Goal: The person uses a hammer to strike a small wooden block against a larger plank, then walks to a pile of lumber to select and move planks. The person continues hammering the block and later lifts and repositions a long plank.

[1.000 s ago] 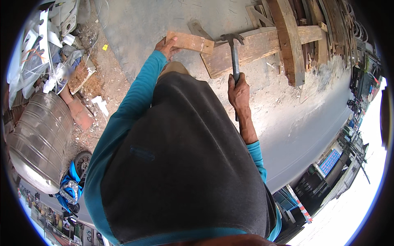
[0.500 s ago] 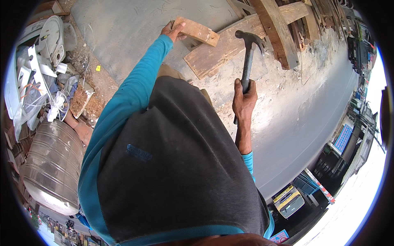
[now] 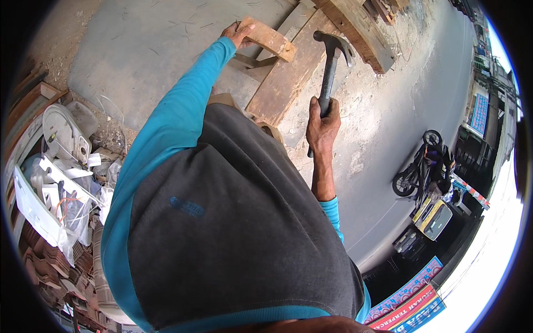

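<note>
My left hand is closed round the left end of a short wooden block, with the thumb on top; the block is held out at the far side. A claw hammer is upright in my right hand, gripped round its dark handle. Its head is at the far end, with the claw turned to the right. Between the two hands, a wide wooden plank lies slanting below the block. A thick timber beam lies just beyond the hammer head.
At the left is a heap of white plastic scraps, with broken tiles nearer me. A grey sheet covers the ground ahead. A road runs along the right, with a motorbike on it.
My view has swung round, so the timbers and the scrap heap shift in the picture. A motorbike has come into view on the road. Both hands keep their hold on the block and hammer.
</note>
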